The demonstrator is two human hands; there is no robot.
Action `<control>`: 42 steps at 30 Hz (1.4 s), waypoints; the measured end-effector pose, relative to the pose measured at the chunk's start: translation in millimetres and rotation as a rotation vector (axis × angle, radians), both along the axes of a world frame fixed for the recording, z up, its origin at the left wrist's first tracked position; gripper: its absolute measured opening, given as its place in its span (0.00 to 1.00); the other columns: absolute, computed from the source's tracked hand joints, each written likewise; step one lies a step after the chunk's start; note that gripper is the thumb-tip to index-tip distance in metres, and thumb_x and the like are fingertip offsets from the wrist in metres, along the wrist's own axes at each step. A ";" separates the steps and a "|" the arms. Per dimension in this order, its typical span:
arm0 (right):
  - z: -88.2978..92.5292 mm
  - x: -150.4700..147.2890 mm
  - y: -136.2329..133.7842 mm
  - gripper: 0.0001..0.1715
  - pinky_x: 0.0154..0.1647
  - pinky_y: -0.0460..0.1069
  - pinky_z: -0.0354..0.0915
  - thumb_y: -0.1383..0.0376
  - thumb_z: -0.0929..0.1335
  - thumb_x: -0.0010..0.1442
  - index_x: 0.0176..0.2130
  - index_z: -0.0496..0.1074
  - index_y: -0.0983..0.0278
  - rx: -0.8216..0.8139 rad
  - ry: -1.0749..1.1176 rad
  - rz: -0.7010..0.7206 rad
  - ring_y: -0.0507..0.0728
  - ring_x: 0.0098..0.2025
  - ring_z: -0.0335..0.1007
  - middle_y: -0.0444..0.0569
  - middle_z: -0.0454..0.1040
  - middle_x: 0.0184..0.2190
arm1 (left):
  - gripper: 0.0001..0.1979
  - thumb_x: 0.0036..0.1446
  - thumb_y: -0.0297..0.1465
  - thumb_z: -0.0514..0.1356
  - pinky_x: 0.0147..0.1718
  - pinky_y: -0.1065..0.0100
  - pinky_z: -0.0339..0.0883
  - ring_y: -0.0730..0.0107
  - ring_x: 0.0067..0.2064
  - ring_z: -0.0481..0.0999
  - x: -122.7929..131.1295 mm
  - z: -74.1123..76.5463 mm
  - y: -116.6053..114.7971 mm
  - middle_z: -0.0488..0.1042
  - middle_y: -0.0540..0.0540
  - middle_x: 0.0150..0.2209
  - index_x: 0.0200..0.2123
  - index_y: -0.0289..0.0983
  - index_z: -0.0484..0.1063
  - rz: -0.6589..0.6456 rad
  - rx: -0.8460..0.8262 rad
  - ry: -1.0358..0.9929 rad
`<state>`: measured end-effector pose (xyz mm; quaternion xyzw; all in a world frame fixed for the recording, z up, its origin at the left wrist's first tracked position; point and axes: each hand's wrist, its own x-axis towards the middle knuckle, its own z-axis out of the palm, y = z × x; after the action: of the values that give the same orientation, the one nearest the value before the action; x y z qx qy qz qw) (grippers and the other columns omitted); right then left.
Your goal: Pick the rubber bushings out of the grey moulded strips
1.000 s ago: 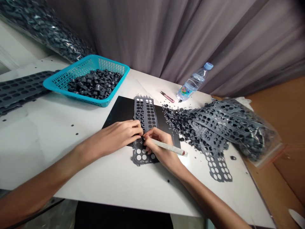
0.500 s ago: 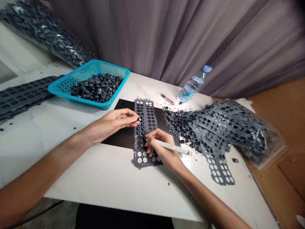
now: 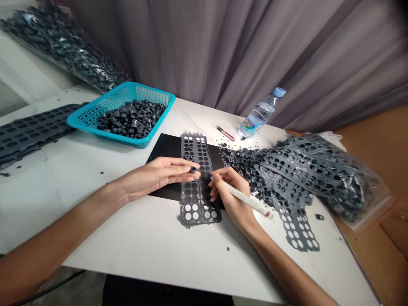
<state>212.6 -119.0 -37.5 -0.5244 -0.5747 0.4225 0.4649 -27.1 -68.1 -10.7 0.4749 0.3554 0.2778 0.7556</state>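
My left hand point(image 3: 165, 174) pinches a small dark rubber ring point(image 3: 192, 169) between thumb and fingers, just above a grey perforated rubber sheet point(image 3: 193, 191). Several rings still sit in the sheet's holes on its far left side, while the near holes are open. Wrapped around a pale pen-like tool point(image 3: 245, 197), my right hand point(image 3: 231, 187) hovers over the sheet's right edge, with the tool's tip toward the left hand. Beneath the sheet lies a black mat point(image 3: 165, 148).
A turquoise basket point(image 3: 143, 142) of rings stands back left, near a stack of perforated sheets point(image 3: 32, 127) and a full plastic bag point(image 3: 70, 51). On the right lie loose scraps point(image 3: 264, 187) and a clear bag point(image 3: 353, 195). Pink snips point(image 3: 226, 133) and a water bottle point(image 3: 259, 114) are behind.
My left hand has moved right over the sheet, its ring now more visible. The right hand with the tool has shifted right, away from the sheet's middle.
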 end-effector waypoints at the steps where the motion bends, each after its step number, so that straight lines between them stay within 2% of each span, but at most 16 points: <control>1: -0.2 0.0 -0.3 0.12 0.23 0.46 0.69 0.55 0.69 0.70 0.40 0.72 0.62 0.000 -0.021 0.004 0.52 0.24 0.72 0.44 0.75 0.29 | 0.15 0.68 0.34 0.63 0.68 0.60 0.64 0.58 0.64 0.75 0.5 0.4 -0.6 0.79 0.40 0.59 0.55 0.36 0.79 -0.003 -0.008 -0.008; 12: -6.2 2.4 -0.3 0.13 0.25 0.46 0.67 0.54 0.68 0.71 0.41 0.72 0.61 -0.009 -0.112 0.033 0.53 0.24 0.72 0.43 0.75 0.28 | 0.12 0.67 0.26 0.63 0.69 0.65 0.62 0.60 0.64 0.75 4.3 -3.1 -3.8 0.79 0.39 0.59 0.52 0.32 0.79 0.062 -0.141 -0.108; 23: -3.5 3.3 1.2 0.12 0.25 0.46 0.67 0.55 0.68 0.71 0.41 0.72 0.60 0.004 -0.133 0.036 0.53 0.25 0.72 0.44 0.75 0.29 | 0.15 0.66 0.27 0.63 0.69 0.63 0.63 0.59 0.65 0.73 4.6 1.7 -3.9 0.80 0.40 0.58 0.55 0.34 0.79 -0.031 -0.090 -0.083; 32: -2.8 3.8 0.2 0.12 0.26 0.47 0.67 0.54 0.67 0.72 0.41 0.72 0.60 0.010 -0.171 0.041 0.54 0.26 0.71 0.43 0.74 0.29 | 0.16 0.65 0.28 0.65 0.68 0.63 0.64 0.60 0.64 0.75 6.1 3.5 -5.0 0.80 0.40 0.57 0.56 0.35 0.79 -0.043 -0.081 -0.070; 34: -3.2 5.5 1.6 0.11 0.29 0.48 0.67 0.55 0.66 0.72 0.42 0.73 0.59 0.064 -0.241 0.041 0.55 0.28 0.71 0.44 0.74 0.30 | 0.17 0.65 0.29 0.66 0.67 0.63 0.65 0.59 0.63 0.76 6.4 4.4 -5.2 0.81 0.40 0.56 0.56 0.35 0.79 -0.050 -0.063 -0.051; 37: -5.9 9.2 4.4 0.09 0.38 0.51 0.70 0.60 0.66 0.72 0.48 0.75 0.58 0.242 -0.439 0.081 0.57 0.36 0.72 0.48 0.74 0.39 | 0.18 0.64 0.31 0.67 0.65 0.61 0.67 0.58 0.62 0.77 6.8 5.7 -5.6 0.82 0.39 0.54 0.57 0.36 0.79 -0.054 -0.045 -0.024; 39: -8.5 10.9 4.6 0.16 0.43 0.52 0.70 0.66 0.63 0.72 0.54 0.75 0.55 0.325 -0.548 0.146 0.58 0.41 0.72 0.50 0.71 0.46 | 0.19 0.64 0.32 0.68 0.65 0.60 0.68 0.57 0.61 0.78 7.1 6.8 -5.9 0.82 0.39 0.54 0.57 0.36 0.79 -0.056 -0.036 -0.010; 42: -10.5 10.7 1.7 0.29 0.47 0.53 0.72 0.72 0.61 0.70 0.64 0.68 0.51 0.360 -0.674 0.220 0.60 0.48 0.70 0.51 0.68 0.50 | 0.20 0.62 0.34 0.69 0.65 0.56 0.67 0.55 0.60 0.78 7.1 8.1 -6.5 0.83 0.39 0.53 0.57 0.37 0.79 -0.048 -0.008 0.009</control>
<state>223.3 -117.3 -48.1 -0.4791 -0.8128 0.1668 0.2865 -19.9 -74.6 -2.6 0.4818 0.3485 0.2559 0.7622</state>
